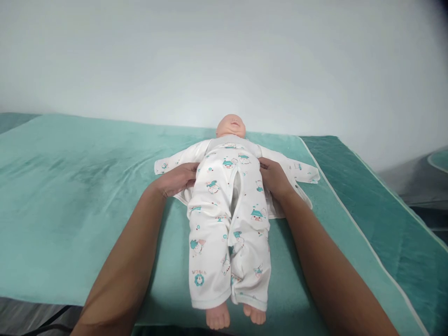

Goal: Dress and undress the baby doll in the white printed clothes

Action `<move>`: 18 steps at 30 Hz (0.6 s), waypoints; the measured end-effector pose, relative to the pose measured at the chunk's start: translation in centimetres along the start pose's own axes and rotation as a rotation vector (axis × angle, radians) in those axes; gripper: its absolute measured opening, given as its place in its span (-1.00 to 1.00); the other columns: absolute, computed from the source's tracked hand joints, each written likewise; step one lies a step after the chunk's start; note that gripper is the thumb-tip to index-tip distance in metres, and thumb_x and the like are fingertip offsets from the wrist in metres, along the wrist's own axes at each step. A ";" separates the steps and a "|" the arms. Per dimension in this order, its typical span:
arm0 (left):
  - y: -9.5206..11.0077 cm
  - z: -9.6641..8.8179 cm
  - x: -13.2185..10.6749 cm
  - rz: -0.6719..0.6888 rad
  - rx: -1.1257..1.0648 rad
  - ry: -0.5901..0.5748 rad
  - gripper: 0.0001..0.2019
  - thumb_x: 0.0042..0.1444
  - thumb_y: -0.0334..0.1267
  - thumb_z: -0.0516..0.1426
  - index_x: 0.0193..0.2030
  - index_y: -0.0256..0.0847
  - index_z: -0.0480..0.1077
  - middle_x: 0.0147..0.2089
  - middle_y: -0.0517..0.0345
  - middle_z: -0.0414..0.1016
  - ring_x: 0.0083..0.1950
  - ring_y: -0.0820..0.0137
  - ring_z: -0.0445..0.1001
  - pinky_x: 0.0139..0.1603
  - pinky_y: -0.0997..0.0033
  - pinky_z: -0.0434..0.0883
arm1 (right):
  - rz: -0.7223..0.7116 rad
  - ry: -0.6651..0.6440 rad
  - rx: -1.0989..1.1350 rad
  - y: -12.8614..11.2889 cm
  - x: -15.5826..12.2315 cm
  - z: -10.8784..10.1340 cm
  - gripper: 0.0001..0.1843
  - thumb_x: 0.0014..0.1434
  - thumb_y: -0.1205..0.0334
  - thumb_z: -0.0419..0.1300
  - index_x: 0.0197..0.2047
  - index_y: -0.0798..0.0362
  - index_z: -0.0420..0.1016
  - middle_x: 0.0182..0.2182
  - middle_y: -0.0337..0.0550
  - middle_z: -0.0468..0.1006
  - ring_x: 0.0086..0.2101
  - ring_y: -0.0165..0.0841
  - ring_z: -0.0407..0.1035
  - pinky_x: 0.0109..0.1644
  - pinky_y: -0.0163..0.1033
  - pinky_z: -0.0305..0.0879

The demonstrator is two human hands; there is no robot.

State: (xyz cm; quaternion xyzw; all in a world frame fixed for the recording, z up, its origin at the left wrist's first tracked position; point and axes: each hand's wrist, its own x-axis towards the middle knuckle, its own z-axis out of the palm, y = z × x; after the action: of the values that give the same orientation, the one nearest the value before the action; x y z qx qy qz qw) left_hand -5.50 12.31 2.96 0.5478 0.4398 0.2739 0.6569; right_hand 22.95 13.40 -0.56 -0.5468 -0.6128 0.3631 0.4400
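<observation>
A baby doll (230,125) lies on its back, head at the far end and bare feet (217,316) towards me. It wears white printed baby pants (210,224), split at the crotch and reaching high up the torso. Under them a matching baby shirt (280,156) lies spread, sleeves out to both sides. My left hand (180,178) is closed at the left side of the pants, fingertips hidden behind the fabric. On the right side my right hand (275,177) grips the pants at about the same height, its fingers partly tucked out of sight.
A light green cloth (87,210) with wrinkles covers the table under the doll. Darker green fabric (392,224) lies along the right side. A pale wall (224,56) stands behind the table. Dark cables (52,319) show at the lower left.
</observation>
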 end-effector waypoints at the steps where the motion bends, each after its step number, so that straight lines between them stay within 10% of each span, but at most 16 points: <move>1: -0.1 0.0 0.0 0.000 -0.005 -0.011 -0.52 -0.10 -0.38 0.22 0.05 -0.16 0.48 0.01 0.07 0.59 0.10 0.21 0.49 0.12 0.26 0.41 | 0.020 -0.029 0.060 -0.1 -0.1 0.0 -0.80 -0.03 0.20 0.18 -0.33 0.07 0.55 -0.46 -0.23 0.56 -0.36 -0.29 0.37 -0.27 -0.22 0.29; 7: -0.8 0.0 0.3 -0.009 -0.090 0.018 -0.48 -0.15 -0.46 0.22 0.05 -0.21 0.47 -0.04 -0.01 0.61 0.01 0.22 0.55 0.05 0.28 0.48 | 0.158 -0.251 0.391 -0.4 -0.4 -0.9 -0.72 -0.05 0.19 0.30 -0.21 0.01 0.62 -0.36 -0.22 0.63 -0.39 -0.32 0.45 -0.29 -0.22 0.35; 18: -0.9 1.2 0.5 -0.049 -0.132 0.120 -0.47 -0.25 -0.44 0.29 -0.02 -0.23 0.50 -0.17 -0.01 0.65 -0.15 0.17 0.61 -0.20 0.34 0.56 | 0.104 -0.334 0.365 -0.6 -0.9 -1.2 -0.59 -0.10 0.28 0.34 -0.10 -0.03 0.61 -0.25 -0.20 0.67 -0.19 -0.20 0.52 -0.09 -0.08 0.44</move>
State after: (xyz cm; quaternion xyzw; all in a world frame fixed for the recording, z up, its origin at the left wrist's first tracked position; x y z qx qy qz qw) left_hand -4.34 11.94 2.00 0.4749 0.4725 0.3186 0.6706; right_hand 23.83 12.39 0.31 -0.4215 -0.5724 0.5753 0.4046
